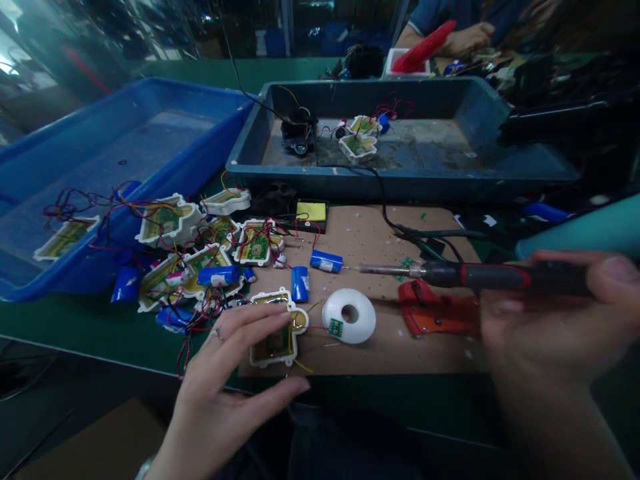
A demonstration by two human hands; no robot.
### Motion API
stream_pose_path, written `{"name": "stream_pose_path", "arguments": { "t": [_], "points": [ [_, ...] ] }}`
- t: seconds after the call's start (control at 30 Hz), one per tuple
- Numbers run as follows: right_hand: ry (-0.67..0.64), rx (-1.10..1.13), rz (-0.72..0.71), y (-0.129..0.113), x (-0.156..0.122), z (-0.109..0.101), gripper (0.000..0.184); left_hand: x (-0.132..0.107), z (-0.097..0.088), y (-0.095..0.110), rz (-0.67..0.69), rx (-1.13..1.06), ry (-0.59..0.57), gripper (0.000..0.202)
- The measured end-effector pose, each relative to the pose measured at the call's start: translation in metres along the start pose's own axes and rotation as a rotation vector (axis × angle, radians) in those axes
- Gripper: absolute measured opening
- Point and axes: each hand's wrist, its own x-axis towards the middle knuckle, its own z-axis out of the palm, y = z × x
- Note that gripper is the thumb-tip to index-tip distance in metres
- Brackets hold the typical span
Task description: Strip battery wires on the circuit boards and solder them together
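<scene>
My left hand [227, 373] rests on the front of the brown work mat [380, 360], fingers and thumb closed around a white housing with a yellow circuit board [274, 337]. My right hand [545, 313] grips a soldering iron [470, 275] with a red and black handle. Its metal tip points left toward a loose blue battery cell [326, 261]. A white ring with a small green board [349, 316] lies just right of the held housing.
A pile of white housings, blue cells and red wires [200, 260] lies at left. An empty blue tray [100, 167] and a dark tray [400, 133] with a few parts stand behind. A red stand [435, 317] lies under the iron. Another person's arm [450, 33] shows at the far side.
</scene>
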Motion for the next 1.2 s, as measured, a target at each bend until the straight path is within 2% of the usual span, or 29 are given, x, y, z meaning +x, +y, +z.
{"name": "stream_pose_path", "arguments": {
  "t": [0.1,0.17,0.23,0.37,0.47,0.53,0.63,0.73,0.93,1.2],
  "points": [
    [-0.015,0.025,-0.007,-0.002,-0.002,0.002,0.021,0.002,-0.009,-0.009,0.077,0.006,-0.004,0.027],
    [-0.085,0.041,-0.036,-0.002,-0.006,0.003,0.024,0.004,-0.01,-0.013,0.121,-0.018,0.0,0.021],
    [-0.246,0.073,-0.093,-0.002,-0.012,0.003,0.025,0.008,-0.006,-0.013,0.133,-0.058,0.009,0.022],
    [-0.668,0.088,-0.197,0.0,-0.029,-0.004,0.03,0.015,0.006,-0.007,0.103,-0.084,0.071,0.023],
    [-0.864,-0.003,-0.231,0.002,-0.044,-0.01,0.037,0.022,0.015,0.001,0.107,-0.075,0.114,0.021],
    [-0.949,-0.104,-0.336,0.004,-0.051,-0.01,0.047,0.025,0.021,0.006,0.113,-0.054,0.124,0.017],
    [-1.031,-0.21,-0.521,0.006,-0.06,-0.005,0.063,0.028,0.026,0.011,0.116,-0.026,0.114,0.016],
    [-1.118,-0.233,-0.599,0.008,-0.065,0.002,0.06,0.029,0.03,0.012,0.103,-0.028,0.1,0.017],
    [-1.131,-0.317,-0.653,0.005,-0.064,0.008,0.043,0.027,0.036,0.008,0.118,0.044,0.182,0.012],
    [-1.1,-0.349,-0.643,0.004,-0.06,0.01,0.037,0.022,0.035,0.009,0.068,0.002,0.167,0.012]
  ]
}}
